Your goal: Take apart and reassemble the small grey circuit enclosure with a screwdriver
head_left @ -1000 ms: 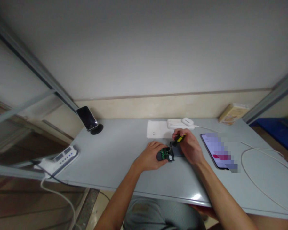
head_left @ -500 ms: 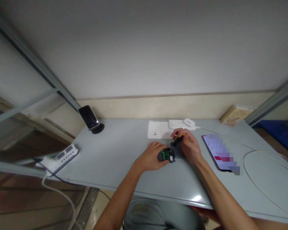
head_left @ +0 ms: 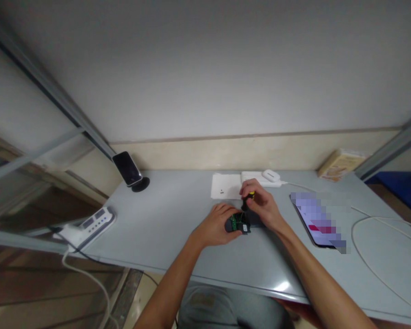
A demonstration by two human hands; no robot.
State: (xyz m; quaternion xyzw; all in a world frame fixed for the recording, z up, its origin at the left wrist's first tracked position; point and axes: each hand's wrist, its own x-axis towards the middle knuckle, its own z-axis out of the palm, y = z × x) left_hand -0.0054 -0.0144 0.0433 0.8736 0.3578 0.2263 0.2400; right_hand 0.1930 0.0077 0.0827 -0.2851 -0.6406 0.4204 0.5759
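L hand (head_left: 215,225) grips black device (head_left: 238,223), green PCB exposed; R hand (head_left: 262,206) clasps yellow-black screwdriver (head_left: 249,199).

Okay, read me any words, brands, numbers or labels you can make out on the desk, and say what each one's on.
No text can be read here.
Phone beside the right hand: screen blurred out.
Tan box by the wall: print too small.
Power strip: markings too small.
Circuit board at the left hand: no legible marking.
White paper: only two dark specks.
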